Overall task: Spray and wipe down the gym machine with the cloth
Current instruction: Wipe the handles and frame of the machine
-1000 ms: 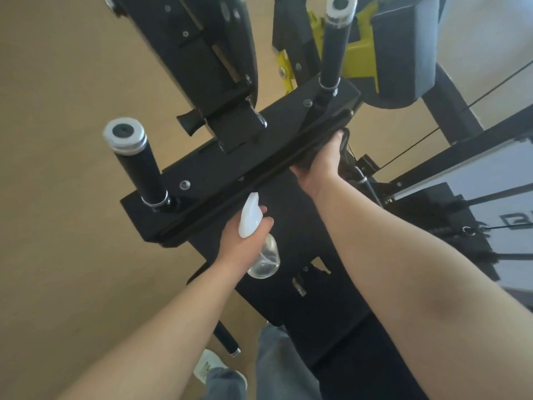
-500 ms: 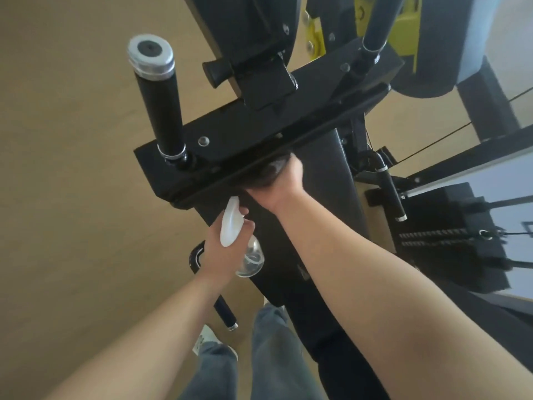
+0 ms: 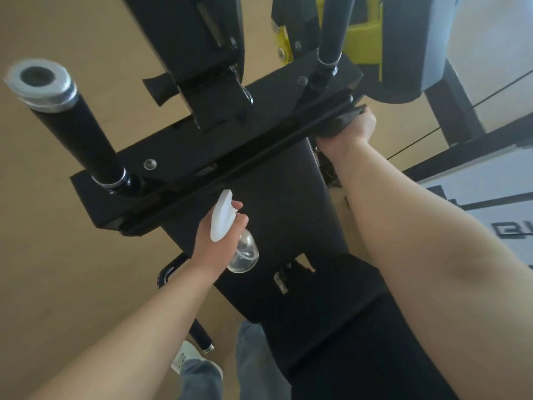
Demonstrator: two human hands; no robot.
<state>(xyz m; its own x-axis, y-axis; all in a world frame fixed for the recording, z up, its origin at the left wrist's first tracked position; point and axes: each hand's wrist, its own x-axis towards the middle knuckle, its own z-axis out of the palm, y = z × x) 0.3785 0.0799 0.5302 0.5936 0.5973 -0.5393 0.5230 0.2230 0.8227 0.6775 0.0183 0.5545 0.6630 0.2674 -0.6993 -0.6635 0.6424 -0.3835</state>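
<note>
Head view: cloth point(image 3: 336, 124) apparently gripped in right hand point(image 3: 354, 131), bottle point(image 3: 222, 217) in left hand point(image 3: 215, 244).

Smooth tan floor point(image 3: 57, 269) in soft light, paler and brighter toward upper right

Tan floor point(image 3: 57, 284) under black gym machine point(image 3: 288, 215) and one pale shoe point(image 3: 184, 356)

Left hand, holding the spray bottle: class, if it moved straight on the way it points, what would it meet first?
Probably the near edge of the gym machine's black crossbar, just beyond the spray bottle that the left hand grips. Depth is unclear from one view; it could pass underneath.
</note>
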